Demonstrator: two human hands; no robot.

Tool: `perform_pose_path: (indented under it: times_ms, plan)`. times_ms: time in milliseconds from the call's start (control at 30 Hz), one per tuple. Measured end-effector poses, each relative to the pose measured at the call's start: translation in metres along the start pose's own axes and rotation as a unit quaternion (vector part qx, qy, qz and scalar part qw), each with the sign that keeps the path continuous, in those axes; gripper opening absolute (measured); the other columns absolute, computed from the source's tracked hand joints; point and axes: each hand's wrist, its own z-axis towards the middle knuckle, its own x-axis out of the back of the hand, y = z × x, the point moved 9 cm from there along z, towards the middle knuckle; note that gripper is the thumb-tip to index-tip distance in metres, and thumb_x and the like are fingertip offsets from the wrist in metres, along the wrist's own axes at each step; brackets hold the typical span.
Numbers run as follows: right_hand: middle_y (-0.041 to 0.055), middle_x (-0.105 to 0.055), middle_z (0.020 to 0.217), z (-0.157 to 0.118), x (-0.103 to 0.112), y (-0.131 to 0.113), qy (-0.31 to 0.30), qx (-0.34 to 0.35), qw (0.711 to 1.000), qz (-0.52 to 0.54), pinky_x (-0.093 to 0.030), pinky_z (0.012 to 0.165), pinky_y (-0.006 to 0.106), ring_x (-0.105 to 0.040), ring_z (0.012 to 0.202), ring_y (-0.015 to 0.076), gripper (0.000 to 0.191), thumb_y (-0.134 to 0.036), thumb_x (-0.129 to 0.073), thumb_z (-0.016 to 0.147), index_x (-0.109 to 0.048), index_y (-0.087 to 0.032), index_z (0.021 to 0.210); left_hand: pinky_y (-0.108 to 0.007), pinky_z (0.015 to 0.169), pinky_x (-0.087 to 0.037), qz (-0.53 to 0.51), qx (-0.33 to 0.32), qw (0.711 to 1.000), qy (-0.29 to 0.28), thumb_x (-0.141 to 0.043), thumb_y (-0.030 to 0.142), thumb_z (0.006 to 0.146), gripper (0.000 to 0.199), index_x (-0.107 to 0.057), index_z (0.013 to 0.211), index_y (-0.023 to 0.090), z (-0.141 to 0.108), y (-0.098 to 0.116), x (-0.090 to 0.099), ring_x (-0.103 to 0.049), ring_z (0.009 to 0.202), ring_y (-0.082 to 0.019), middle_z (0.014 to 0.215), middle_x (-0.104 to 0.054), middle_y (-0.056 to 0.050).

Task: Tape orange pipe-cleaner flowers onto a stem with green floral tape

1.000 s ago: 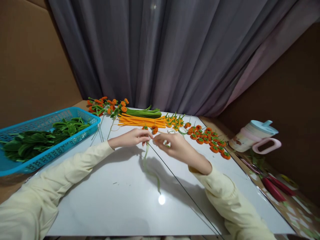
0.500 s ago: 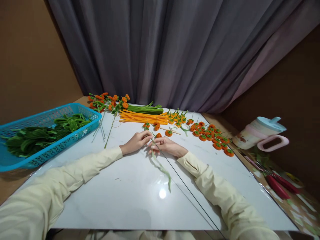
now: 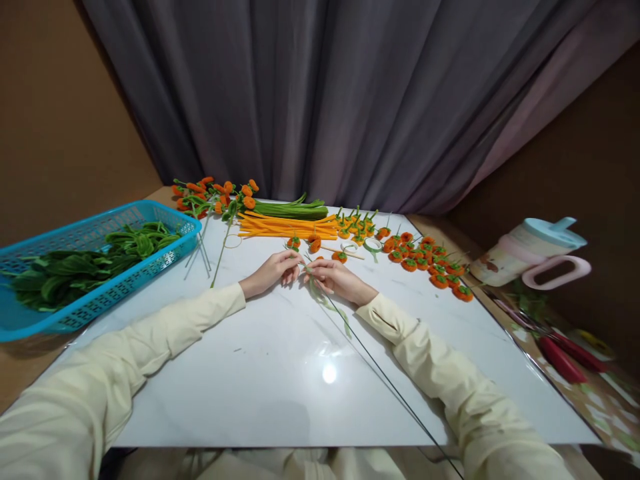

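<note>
Left hand [image 3: 275, 271]: fingertips pinching the dark wire [image 3: 367, 347] near its top
Right hand [image 3: 345, 280]: pinching wire and green tape [image 3: 345, 320]
Tape tail: dangling loose, might twist
Wire's length: slants over surface [image 3: 225, 400]; a bump could lever it free

L+R fingers [image 3: 295, 257] w/ green tape [image 3: 345, 321]

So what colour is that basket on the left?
Bright blue basket, clearest in the head view.
</note>
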Motion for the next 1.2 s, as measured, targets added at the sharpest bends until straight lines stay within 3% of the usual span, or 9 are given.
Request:
perform_pose_path:
  times_ms: [233, 567, 833, 933, 1000, 1100, 1133, 1200]
  plan:
    - [-0.0035, -0.057, 0.053, -0.001, 0.002, -0.003, 0.024, 0.004, 1.0, 0.009, -0.03, 0.033, 0.016, -0.042, 0.036, 0.0046, 0.021, -0.023, -0.069, 0.066, -0.061, -0.013, 0.082, -0.018, 0.041, -0.035, -0.025, 0.016, 1.0, 0.004, -0.056, 0.034, 0.079, 0.021, -0.052, 0.084, 0.014, -0.002, 0.003, -0.001, -0.047, 0.041, -0.008, 0.054, -0.058, 0.002]
    - [-0.0121, -0.036, 0.036, -0.003, 0.001, -0.008, 0.032, 0.018, 0.998, -0.049, -0.017, 0.03, 0.016, -0.025, 0.028, 0.0037, 0.021, -0.029, -0.065, 0.07, -0.056, -0.016, 0.084, -0.018, 0.04, -0.033, -0.051, 0.023, 0.998, -0.001, -0.061, 0.03, 0.075, 0.021, -0.055, 0.085, 0.012, -0.002, 0.004, 0.002, -0.051, 0.044, -0.008, 0.063, -0.065, -0.003]
    - [-0.0052, -0.05, 0.055, -0.007, 0.013, -0.025, 0.105, 0.104, 0.971, -0.187, -0.02, 0.03, 0.019, -0.028, 0.03, 0.0033, 0.018, -0.031, -0.06, 0.073, -0.056, -0.016, 0.082, -0.017, 0.043, -0.035, -0.07, 0.033, 0.997, -0.005, -0.061, 0.023, 0.072, 0.02, -0.056, 0.088, 0.012, -0.001, 0.002, 0.006, -0.047, 0.041, -0.007, 0.056, -0.062, -0.001]
    - [0.0009, -0.058, 0.071, -0.017, 0.008, -0.044, 0.144, 0.174, 0.937, -0.266, -0.035, 0.039, 0.022, -0.043, 0.042, 0.0072, 0.012, -0.028, -0.06, 0.075, -0.058, -0.017, 0.08, -0.017, 0.042, -0.034, -0.072, 0.038, 0.997, -0.003, -0.06, 0.023, 0.072, 0.019, -0.057, 0.087, 0.011, 0.0, 0.001, 0.006, -0.046, 0.04, -0.007, 0.055, -0.062, -0.002]
    - [0.0046, -0.061, 0.079, -0.025, -0.002, -0.053, 0.152, 0.216, 0.914, -0.308, -0.046, 0.058, 0.027, -0.054, 0.061, 0.0137, 0.008, -0.024, -0.059, 0.076, -0.06, -0.018, 0.081, -0.018, 0.041, -0.033, -0.075, 0.041, 0.996, 0.0, -0.06, 0.023, 0.072, 0.019, -0.057, 0.086, 0.012, 0.0, 0.0, 0.006, -0.046, 0.039, -0.007, 0.054, -0.062, -0.001]
    - [0.0096, -0.064, 0.094, -0.037, -0.037, -0.062, 0.086, 0.289, 0.861, -0.41, -0.044, 0.084, 0.037, -0.056, 0.091, 0.0214, 0.015, -0.017, -0.053, 0.079, -0.063, -0.019, 0.089, -0.018, 0.042, -0.034, -0.081, 0.042, 0.996, 0.01, -0.061, 0.022, 0.071, 0.017, -0.058, 0.084, 0.012, 0.0, -0.001, 0.007, -0.046, 0.04, -0.007, 0.052, -0.059, 0.001]
    - [0.0116, -0.064, 0.1, -0.043, -0.059, -0.062, 0.029, 0.328, 0.814, -0.479, -0.042, 0.088, 0.039, -0.055, 0.098, 0.0229, 0.02, -0.014, -0.049, 0.08, -0.062, -0.018, 0.094, -0.018, 0.042, -0.034, -0.083, 0.042, 0.996, 0.014, -0.061, 0.021, 0.07, 0.017, -0.058, 0.084, 0.012, 0.0, -0.001, 0.007, -0.046, 0.041, -0.007, 0.052, -0.058, 0.002]
    - [0.0163, -0.063, 0.108, -0.059, -0.1, -0.05, -0.094, 0.394, 0.687, -0.604, -0.041, 0.091, 0.042, -0.052, 0.107, 0.0254, 0.028, -0.01, -0.044, 0.08, -0.059, -0.012, 0.104, -0.018, 0.042, -0.033, -0.086, 0.041, 0.995, 0.02, -0.061, 0.02, 0.07, 0.015, -0.058, 0.083, 0.013, -0.001, -0.001, 0.008, -0.046, 0.042, -0.007, 0.053, -0.057, 0.002]
